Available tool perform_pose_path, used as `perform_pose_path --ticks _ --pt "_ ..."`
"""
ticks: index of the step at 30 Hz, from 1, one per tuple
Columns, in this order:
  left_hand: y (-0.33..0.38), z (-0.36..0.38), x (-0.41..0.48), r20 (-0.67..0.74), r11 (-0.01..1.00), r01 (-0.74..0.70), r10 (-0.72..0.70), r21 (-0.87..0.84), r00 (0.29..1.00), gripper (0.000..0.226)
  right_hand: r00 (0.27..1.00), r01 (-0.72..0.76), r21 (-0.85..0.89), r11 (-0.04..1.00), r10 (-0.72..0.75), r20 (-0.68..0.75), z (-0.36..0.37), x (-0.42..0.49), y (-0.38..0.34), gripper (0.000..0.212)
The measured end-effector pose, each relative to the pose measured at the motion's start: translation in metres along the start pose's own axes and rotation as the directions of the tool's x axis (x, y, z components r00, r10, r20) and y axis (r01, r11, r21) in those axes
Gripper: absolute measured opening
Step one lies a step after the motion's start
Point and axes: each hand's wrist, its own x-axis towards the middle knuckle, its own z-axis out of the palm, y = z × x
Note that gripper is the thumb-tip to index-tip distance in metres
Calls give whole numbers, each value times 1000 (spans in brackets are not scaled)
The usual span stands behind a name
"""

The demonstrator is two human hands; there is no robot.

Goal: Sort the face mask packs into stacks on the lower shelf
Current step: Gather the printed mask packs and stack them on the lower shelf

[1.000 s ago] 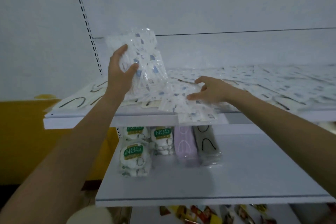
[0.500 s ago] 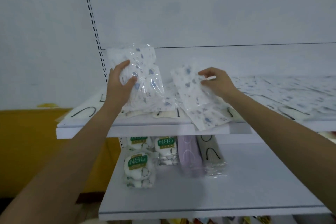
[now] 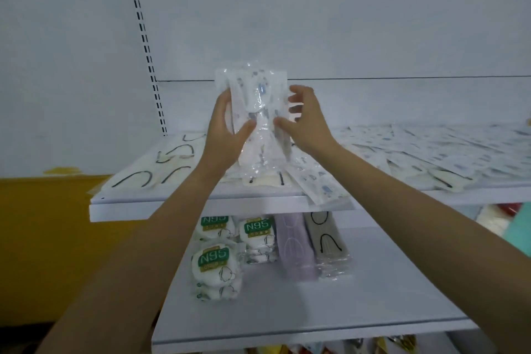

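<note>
I hold a bundle of clear packs of blue-patterned white masks (image 3: 254, 112) upright above the upper shelf (image 3: 201, 205). My left hand (image 3: 225, 135) grips its left side, thumb across the front. My right hand (image 3: 304, 121) holds the right side, thumb on the front and fingers spread behind the edge. More patterned packs (image 3: 431, 146) and cream packs with black loops (image 3: 161, 164) lie loose on the upper shelf. On the lower shelf (image 3: 359, 304) stand stacks of N95 packs (image 3: 215, 261), purple packs (image 3: 294, 247) and grey packs (image 3: 327, 241).
One patterned pack (image 3: 319, 184) hangs over the upper shelf's front edge. A perforated upright rail (image 3: 143, 37) runs up the white back wall. An orange wall (image 3: 43, 238) lies to the left. Colourful goods (image 3: 388, 343) show beneath the lower shelf, others (image 3: 505, 218) at the right.
My right hand lifted a patterned pack off the upper shelf and brought it against the packs in my left hand. Both hands now hold one bundle in the centre.
</note>
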Motion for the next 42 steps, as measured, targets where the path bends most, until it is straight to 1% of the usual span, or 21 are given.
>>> perform_pose_path --ticks 1,2,4,5,7,9,10,12,14,16,19,23,25,28,30,31,33,35,37,39,42 --pt "1 -3 2 -3 999 -47 47 12 999 71 998 -53 37 998 51 33 1 1 0 67" --pt "1 -6 4 -3 997 -77 77 13 997 79 991 -118 98 988 111 76 2 2 -3 73" --pt "-6 -11 9 28 997 -78 78 -18 997 93 973 -202 206 957 172 152 6 2 -4 70" --pt "-14 -13 9 60 998 -40 42 -42 997 98 973 -202 224 953 169 160 10 0 -2 65" --pt "-29 -16 4 142 992 106 -95 -71 985 101 975 -196 205 959 168 144 23 -9 4 58" --pt "-37 -18 -3 169 970 230 -215 -74 962 87 978 -183 164 969 163 129 36 -18 11 55" --pt "-37 -19 -3 156 965 247 -232 -84 960 75 984 -152 159 975 135 114 40 -20 11 54" --pt "-26 -21 0 100 972 216 -207 -96 973 56 996 -66 153 986 56 71 45 -17 4 53" --pt "-20 -25 7 73 970 208 -200 -124 977 50 999 3 146 989 -8 36 49 -13 -2 51" --pt "-26 -30 7 92 966 230 -220 -116 971 51 1000 -12 141 990 8 30 57 -16 2 44" --pt "-37 -34 -3 163 956 292 -282 -42 946 60 994 -94 109 990 87 66 68 -23 15 34" --pt "-37 -35 4 181 963 264 -250 -54 951 61 990 -126 173 977 112 89 75 -18 5 41" --pt "-41 -35 4 189 948 315 -302 -44 935 59 990 -125 161 979 112 88 78 -20 4 48" --pt "-45 -35 -3 255 921 390 -379 11 889 56 991 -114 129 985 103 88 81 -24 5 52" --pt "-40 -39 -3 259 944 329 -320 9 912 56 993 -90 118 989 79 92 77 -21 -2 56" --pt "-35 -42 -3 262 960 278 -264 -18 928 60 994 -63 90 994 55 90 73 -21 -7 59" --pt "-26 -50 -4 263 982 176 -150 -75 953 76 997 16 57 998 -20 69 64 -27 -18 62" --pt "-9 -58 -14 249 991 112 -91 -72 964 82 992 118 80 990 -122 44 53 -44 -26 62" --pt "7 -62 -31 249 998 52 -41 -36 968 74 984 166 98 981 -172 55 43 -62 -28 55" --pt "17 -61 -55 266 999 45 -39 -17 963 59 983 154 115 981 -163 80 32 -85 -23 46" --pt "28 -52 -103 252 975 202 -173 -95 952 46 987 65 156 986 -87 138 13 -129 -10 39"
